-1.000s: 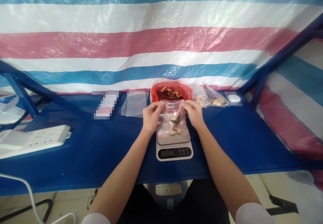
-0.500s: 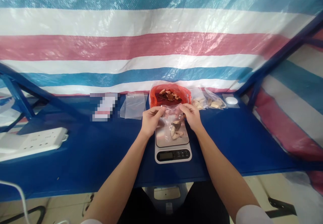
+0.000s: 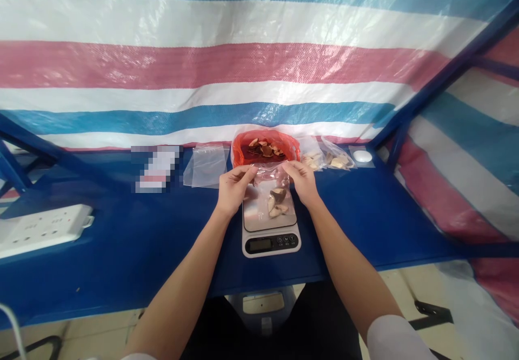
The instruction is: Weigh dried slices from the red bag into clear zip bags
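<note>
Lying well left of the grip, a white plastic power strip (image 3: 40, 229) sits on the glossy blue tabletop (image 3: 121, 241). Closer to the left hand come a paper packet (image 3: 156, 168), its print blurred out, and a flat, shiny clear bag (image 3: 205, 166). The left hand (image 3: 234, 190) and right hand (image 3: 299, 181) make a closed grip, each pinching the crinkled top edge of a thin clear plastic bag (image 3: 259, 192) between fingers and thumb. That bag rests on the smooth metal platform of a digital scale (image 3: 270, 244), its curled brown and cream dried slices (image 3: 277, 203) lying low inside, below the grip. Just beyond the grip, a soft red plastic bag (image 3: 265, 138) holds a heap of rust-brown chips (image 3: 265, 147). Further right lie two clear bags (image 3: 336, 160) of pale, irregular pieces, then a small round white disc (image 3: 362, 156). Woven striped tarpaulin (image 3: 243, 68) hangs behind everything.
</note>
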Available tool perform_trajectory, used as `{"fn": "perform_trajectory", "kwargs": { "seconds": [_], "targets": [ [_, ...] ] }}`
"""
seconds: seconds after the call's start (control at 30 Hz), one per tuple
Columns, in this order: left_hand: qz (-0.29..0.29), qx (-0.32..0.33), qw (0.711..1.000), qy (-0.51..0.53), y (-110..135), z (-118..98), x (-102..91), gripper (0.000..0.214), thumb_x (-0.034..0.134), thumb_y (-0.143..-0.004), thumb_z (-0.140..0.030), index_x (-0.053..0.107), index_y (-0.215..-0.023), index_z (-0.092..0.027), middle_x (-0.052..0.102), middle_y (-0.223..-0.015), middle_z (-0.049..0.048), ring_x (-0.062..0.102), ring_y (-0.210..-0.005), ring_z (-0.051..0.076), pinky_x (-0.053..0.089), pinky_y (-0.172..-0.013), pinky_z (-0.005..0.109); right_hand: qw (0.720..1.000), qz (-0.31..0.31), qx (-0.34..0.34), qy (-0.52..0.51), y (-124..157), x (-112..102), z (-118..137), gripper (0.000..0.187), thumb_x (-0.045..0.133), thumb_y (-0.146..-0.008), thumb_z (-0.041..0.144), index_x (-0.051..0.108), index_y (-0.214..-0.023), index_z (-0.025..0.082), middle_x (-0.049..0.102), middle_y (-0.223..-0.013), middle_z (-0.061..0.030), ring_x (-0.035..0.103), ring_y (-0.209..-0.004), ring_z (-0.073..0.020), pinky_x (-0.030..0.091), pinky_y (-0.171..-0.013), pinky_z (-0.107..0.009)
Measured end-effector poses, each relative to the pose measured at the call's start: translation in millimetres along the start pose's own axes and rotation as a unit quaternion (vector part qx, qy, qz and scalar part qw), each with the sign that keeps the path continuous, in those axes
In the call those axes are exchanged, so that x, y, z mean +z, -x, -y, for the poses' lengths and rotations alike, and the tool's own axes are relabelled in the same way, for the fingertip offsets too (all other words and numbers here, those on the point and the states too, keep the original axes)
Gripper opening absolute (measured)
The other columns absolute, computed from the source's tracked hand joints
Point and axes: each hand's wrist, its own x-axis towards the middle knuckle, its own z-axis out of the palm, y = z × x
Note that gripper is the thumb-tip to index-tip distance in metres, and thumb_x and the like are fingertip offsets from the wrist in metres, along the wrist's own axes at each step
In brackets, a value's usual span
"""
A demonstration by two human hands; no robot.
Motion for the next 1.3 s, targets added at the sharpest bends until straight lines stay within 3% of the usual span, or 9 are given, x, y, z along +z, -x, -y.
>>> {"fn": "perform_trajectory", "kwargs": {
  "seconds": [0.2, 0.5, 0.67, 0.87, 0.97, 1.07, 1.3],
  "targets": [
    [0.020, -0.027, 0.999, 0.011, 0.2, -1.7, -1.1, 0.032, 0.077, -0.076, -0.049, 0.072, -0.070, -0.018, 0.063, -0.060, 0.0002, 0.055, -0.054, 0.012, 0.046, -0.051, 0.024, 0.999, 0.013, 0.024, -0.017, 1.0, -0.7, 1.0, 0.036, 0.068, -0.076, 0.057, 0.070, -0.076, 0.021, 0.069, -0.061, -0.0005, 0.064, -0.052, -0.0159, 0.050, -0.048, -0.025],
    [-0.040, -0.045, 0.998, 0.037, -1.0, 0.8, 1.4, 0.035, 0.078, -0.074, -0.050, 0.073, -0.082, -0.016, 0.059, -0.061, -0.0025, 0.048, -0.052, 0.007, 0.040, -0.047, 0.019, 0.999, 0.025, 0.019, -0.023, 4.5, -0.5, 1.1, 0.031, 0.069, -0.080, 0.049, 0.073, -0.074, 0.019, 0.069, -0.059, -0.0008, 0.060, -0.046, -0.0133, 0.046, -0.041, -0.022],
    [-0.031, -0.044, 0.998, 0.035, -1.1, 0.7, 1.6, 0.037, 0.078, -0.074, -0.050, 0.074, -0.084, -0.015, 0.060, -0.062, -0.0018, 0.048, -0.052, 0.007, 0.041, -0.047, 0.019, 0.998, 0.014, 0.051, -0.016, 4.4, 0.5, 1.9, 0.037, 0.069, -0.078, 0.055, 0.074, -0.086, 0.019, 0.071, -0.061, -0.0013, 0.061, -0.044, -0.0150, 0.042, -0.033, -0.022],
    [-0.027, -0.068, 0.996, 0.048, 0.1, 0.5, 1.8, 0.037, 0.078, -0.074, -0.051, 0.073, -0.086, -0.016, 0.067, -0.067, 0.0003, 0.054, -0.053, 0.009, 0.044, -0.046, 0.019, 1.000, 0.001, 0.023, -0.019, 3.9, 1.1, 2.0, 0.031, 0.072, -0.076, 0.050, 0.074, -0.079, 0.019, 0.070, -0.063, -0.0016, 0.063, -0.050, -0.0152, 0.044, -0.038, -0.022],
    [-0.002, -0.072, 0.996, 0.056, 1.0, -1.3, 2.5, 0.034, 0.080, -0.073, -0.047, 0.074, -0.086, -0.016, 0.070, -0.071, 0.0015, 0.059, -0.057, 0.010, 0.046, -0.048, 0.020, 1.000, 0.005, -0.008, -0.022, 4.1, 1.5, 0.6, 0.030, 0.070, -0.079, 0.049, 0.073, -0.079, 0.019, 0.068, -0.058, -0.0002, 0.061, -0.048, -0.0131, 0.042, -0.040, -0.021],
    [0.023, -0.062, 0.996, 0.054, 1.0, -3.1, 3.2, 0.030, 0.081, -0.073, -0.043, 0.073, -0.078, -0.016, 0.070, -0.067, 0.0013, 0.059, -0.056, 0.010, 0.046, -0.049, 0.019, 0.999, 0.023, 0.006, -0.022, 4.8, 2.6, -0.2, 0.032, 0.069, -0.080, 0.050, 0.072, -0.079, 0.018, 0.067, -0.058, 0.0004, 0.059, -0.046, -0.0119, 0.039, -0.037, -0.020],
    [0.034, -0.057, 0.993, 0.093, -0.4, -2.1, 3.2, 0.025, 0.081, -0.074, -0.039, 0.073, -0.079, -0.017, 0.070, -0.067, 0.0004, 0.061, -0.058, 0.010, 0.047, -0.055, 0.020, 1.000, 0.005, 0.004, 0.000, 5.2, 5.6, 1.3, 0.034, 0.073, -0.078, 0.052, 0.073, -0.090, 0.020, 0.069, -0.059, 0.0014, 0.060, -0.045, -0.0119, 0.045, -0.040, -0.021]
  ]
}}
